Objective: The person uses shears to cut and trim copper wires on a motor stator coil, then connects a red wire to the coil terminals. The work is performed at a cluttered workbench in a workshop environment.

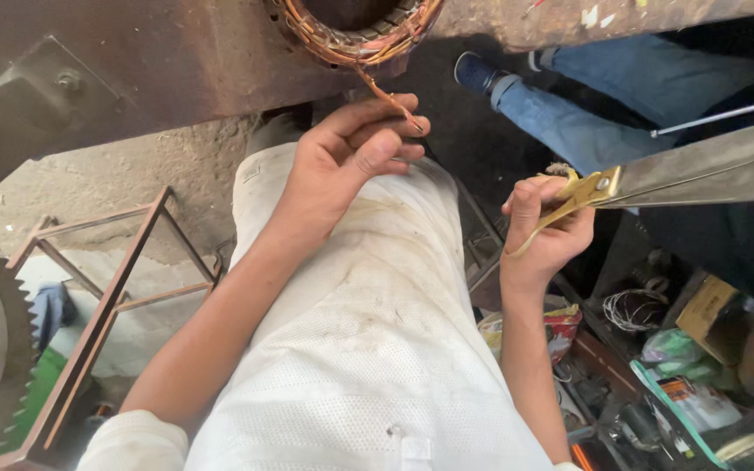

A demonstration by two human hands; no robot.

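Your left hand (351,148) pinches the thin copper wire lead (386,94) running up to the round copper-wound coil (368,39) at twelve o'clock. Your right hand (547,231), at three o'clock, is closed around a yellow flat strip (569,205).

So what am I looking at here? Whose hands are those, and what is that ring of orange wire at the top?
The picture comes from a camera worn on a person's head, looking down at their own lap and arms. The left hand pinches a strand of copper wire that runs up to a ring of wound copper coils sitting on a rusty metal bench. The right hand holds a yellowish strip near the end of a flat metal bar. The person wears white clothes. A rusty metal frame stands on the floor at the left, and someone else's leg in blue jeans shows at the upper right.
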